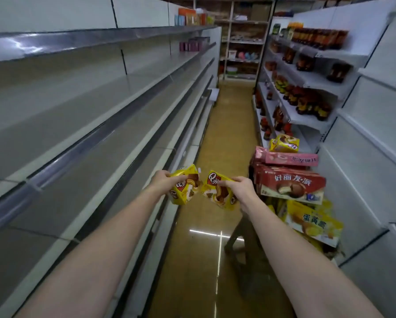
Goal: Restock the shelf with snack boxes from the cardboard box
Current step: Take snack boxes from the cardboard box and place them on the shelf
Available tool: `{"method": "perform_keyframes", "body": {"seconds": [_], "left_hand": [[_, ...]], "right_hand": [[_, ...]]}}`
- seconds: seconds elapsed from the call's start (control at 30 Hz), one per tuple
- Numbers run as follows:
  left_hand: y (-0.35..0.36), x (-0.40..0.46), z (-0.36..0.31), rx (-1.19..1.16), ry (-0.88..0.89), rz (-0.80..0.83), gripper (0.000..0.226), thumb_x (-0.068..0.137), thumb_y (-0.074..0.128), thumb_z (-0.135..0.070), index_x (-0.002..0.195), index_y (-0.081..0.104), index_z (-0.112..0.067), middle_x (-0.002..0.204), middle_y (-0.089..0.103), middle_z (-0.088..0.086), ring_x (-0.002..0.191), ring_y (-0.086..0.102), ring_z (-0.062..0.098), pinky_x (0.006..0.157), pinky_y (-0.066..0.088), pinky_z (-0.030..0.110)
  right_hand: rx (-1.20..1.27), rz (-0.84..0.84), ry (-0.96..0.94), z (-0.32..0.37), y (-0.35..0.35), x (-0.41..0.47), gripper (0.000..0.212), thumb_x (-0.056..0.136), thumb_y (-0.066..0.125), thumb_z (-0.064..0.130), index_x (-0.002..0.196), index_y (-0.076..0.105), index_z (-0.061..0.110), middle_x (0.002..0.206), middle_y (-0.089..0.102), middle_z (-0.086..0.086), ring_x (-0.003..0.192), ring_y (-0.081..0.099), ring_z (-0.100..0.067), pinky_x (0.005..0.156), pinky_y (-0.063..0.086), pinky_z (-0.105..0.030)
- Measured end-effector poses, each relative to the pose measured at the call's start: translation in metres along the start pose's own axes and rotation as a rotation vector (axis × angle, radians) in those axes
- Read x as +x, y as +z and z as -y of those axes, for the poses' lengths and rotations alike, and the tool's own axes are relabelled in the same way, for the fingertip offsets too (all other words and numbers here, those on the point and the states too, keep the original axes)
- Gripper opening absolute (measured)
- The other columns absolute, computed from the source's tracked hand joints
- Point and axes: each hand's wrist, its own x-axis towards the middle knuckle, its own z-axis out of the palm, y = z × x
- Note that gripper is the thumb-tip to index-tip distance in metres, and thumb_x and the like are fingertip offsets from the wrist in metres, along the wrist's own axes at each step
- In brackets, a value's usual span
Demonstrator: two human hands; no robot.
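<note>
Each hand grips one yellow snack box: left hand (163,180) fingers clamp one box (185,185), right hand (239,185) fingers clamp another (219,191), both beside the bare shelf (82,125). Nothing is shelved yet; the pile of boxes (291,182) right of the shelf remains.

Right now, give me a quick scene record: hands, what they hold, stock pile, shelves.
left hand: grips a yellow snack box
right hand: grips a second yellow snack box
stock pile: red, pink and yellow boxes stacked, right of the hands
left shelves: bare nearby
right shelves: dark bottles
floor: glossy aisle
</note>
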Motion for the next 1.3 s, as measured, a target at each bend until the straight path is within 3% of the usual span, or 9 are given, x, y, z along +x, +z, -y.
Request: {"method": "perform_keyframes", "body": {"seconds": [0.07,0.17,0.33,0.7,0.83,0.9,1.03,1.17,1.3], "left_hand": [[-0.009,0.043,-0.009,0.011,0.011,-0.006,0.067,0.064,0.082,-0.058,0.106,0.056,-0.013,0.104,0.069,0.006,0.093,0.067,0.021,0.090,0.054,0.043],[-0.024,0.100,-0.032,0.039,0.029,-0.023,0.080,0.061,0.081,-0.062,0.117,0.054,-0.011,0.111,0.066,0.005,0.100,0.064,0.023,0.092,0.053,0.044],[-0.038,0.158,-0.075,0.092,0.124,-0.117,0.044,0.078,0.080,-0.043,0.102,0.059,-0.012,0.100,0.067,0.005,0.089,0.063,0.020,0.075,0.049,0.030],[-0.065,0.289,-0.165,0.119,0.224,-0.317,0.059,0.064,0.082,-0.053,0.105,0.062,-0.017,0.105,0.070,0.007,0.095,0.066,0.025,0.086,0.055,0.041],[-0.071,0.346,-0.206,0.109,0.297,-0.441,0.063,0.061,0.085,-0.047,0.110,0.061,-0.015,0.108,0.066,0.011,0.100,0.064,0.027,0.088,0.053,0.042],[-0.078,0.373,-0.231,0.120,0.336,-0.549,0.070,0.062,0.086,-0.045,0.119,0.057,-0.015,0.116,0.060,0.007,0.105,0.059,0.024,0.091,0.049,0.035],[-0.095,0.425,-0.277,0.092,0.368,-0.686,0.056,0.069,0.086,-0.036,0.114,0.057,-0.017,0.112,0.055,-0.001,0.103,0.056,0.017,0.085,0.045,0.030],[-0.114,0.465,-0.316,0.014,0.333,-0.794,0.056,0.069,0.087,-0.028,0.118,0.063,-0.012,0.110,0.062,0.002,0.102,0.059,0.020,0.087,0.047,0.031],[-0.144,0.496,-0.325,-0.053,0.254,-0.932,0.061,0.068,0.087,-0.033,0.118,0.059,-0.011,0.117,0.064,0.009,0.107,0.061,0.025,0.088,0.048,0.030]], "right_hand": [[-0.030,-0.019,-0.007,0.020,0.013,0.036,0.093,0.047,0.093,0.045,0.128,0.061,0.013,0.113,0.067,-0.007,0.103,0.064,-0.025,0.092,0.054,-0.042],[-0.013,-0.031,-0.041,0.051,0.030,0.078,0.081,0.058,0.092,0.038,0.127,0.059,0.011,0.115,0.066,-0.008,0.103,0.063,-0.025,0.091,0.054,-0.040],[0.049,-0.094,-0.098,0.089,0.052,0.136,0.065,0.070,0.088,0.025,0.127,0.059,0.008,0.116,0.065,-0.010,0.100,0.059,-0.023,0.072,0.044,-0.029],[0.118,-0.104,-0.233,0.191,0.091,0.280,0.064,0.070,0.087,0.023,0.127,0.060,0.009,0.112,0.064,-0.007,0.097,0.058,-0.020,0.080,0.045,-0.029],[0.138,-0.043,-0.302,0.235,0.105,0.350,0.057,0.071,0.087,0.024,0.122,0.063,0.012,0.112,0.065,-0.004,0.096,0.059,-0.019,0.080,0.046,-0.029],[0.170,0.007,-0.335,0.261,0.112,0.387,0.061,0.069,0.087,0.026,0.123,0.064,0.014,0.111,0.065,-0.003,0.097,0.060,-0.018,0.082,0.049,-0.030],[0.252,0.097,-0.394,0.311,0.131,0.451,0.069,0.065,0.091,0.026,0.126,0.060,0.015,0.117,0.063,-0.007,0.100,0.061,-0.019,0.085,0.052,-0.031],[0.287,0.195,-0.434,0.356,0.152,0.498,0.073,0.071,0.089,0.021,0.131,0.050,0.009,0.117,0.059,-0.008,0.098,0.057,-0.016,0.076,0.048,-0.022],[0.292,0.268,-0.449,0.391,0.179,0.536,0.074,0.068,0.090,0.024,0.128,0.050,0.010,0.116,0.061,-0.007,0.100,0.061,-0.018,0.084,0.053,-0.027]]}}
